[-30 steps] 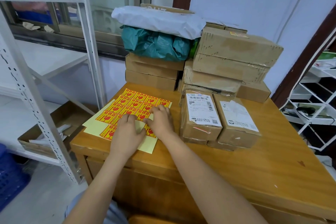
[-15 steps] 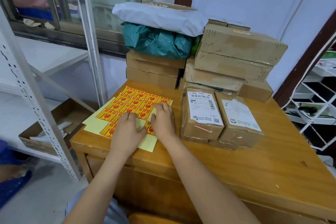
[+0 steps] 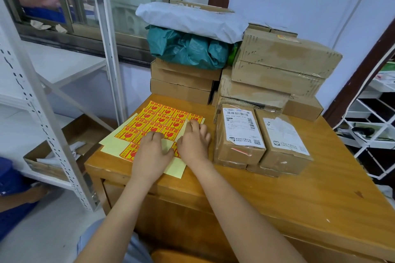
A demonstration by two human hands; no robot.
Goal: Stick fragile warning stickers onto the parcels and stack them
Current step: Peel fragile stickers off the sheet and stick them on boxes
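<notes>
A pale yellow backing sheet point(image 3: 119, 145) with several yellow-and-red fragile stickers point(image 3: 158, 118) lies on the left part of the wooden table point(image 3: 277, 198). My left hand point(image 3: 149, 156) rests flat on the sheet's near part. My right hand point(image 3: 193, 141) lies on the sheet's right side, its fingertips at a sticker edge near the top right; whether it pinches a sticker is hidden. Two small taped cardboard parcels point(image 3: 241, 134) point(image 3: 282, 141) with white labels stand side by side just right of my right hand, on top of other flat parcels.
Behind, stacked brown boxes point(image 3: 183, 83) point(image 3: 284, 55) carry a teal bag point(image 3: 188, 49) and a white mailer point(image 3: 192, 19). White metal shelving point(image 3: 53, 134) stands left, a white rack point(image 3: 374, 126) right. A person in blue point(image 3: 12, 194) shows at the far left.
My right hand's fingers have crept a little farther up the sheet toward the top-right sticker. The left hand stays pressed on the sheet.
</notes>
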